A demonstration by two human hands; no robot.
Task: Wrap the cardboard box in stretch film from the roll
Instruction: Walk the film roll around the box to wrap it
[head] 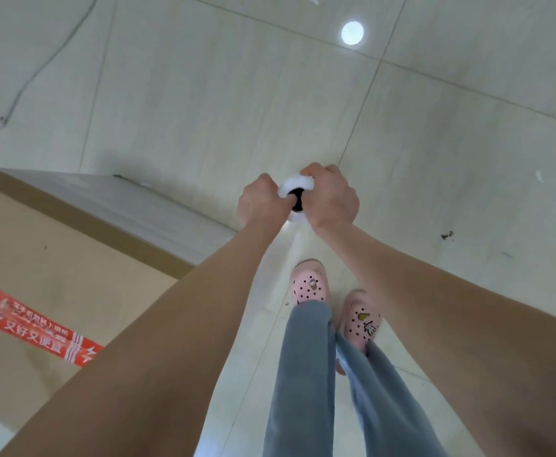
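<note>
A large brown cardboard box [59,258] stands on the floor at the left, with red printed tape [36,328] across its top. Its far side carries a sheet of stretch film [158,206] that runs toward my hands. I hold the white stretch film roll [294,186] upright, seen end-on with its dark core showing. My left hand [261,201] grips its left side, thumb at the core. Around the right side of the roll curls my right hand [332,199]. Both hands are beyond the box's right corner.
The floor is pale tile with a ceiling light's reflection [352,33] at the top. My feet in pink clogs [309,285] stand just right of the box. A thin cable [39,67] lies on the floor at the far left. Small debris [447,235] dots the right.
</note>
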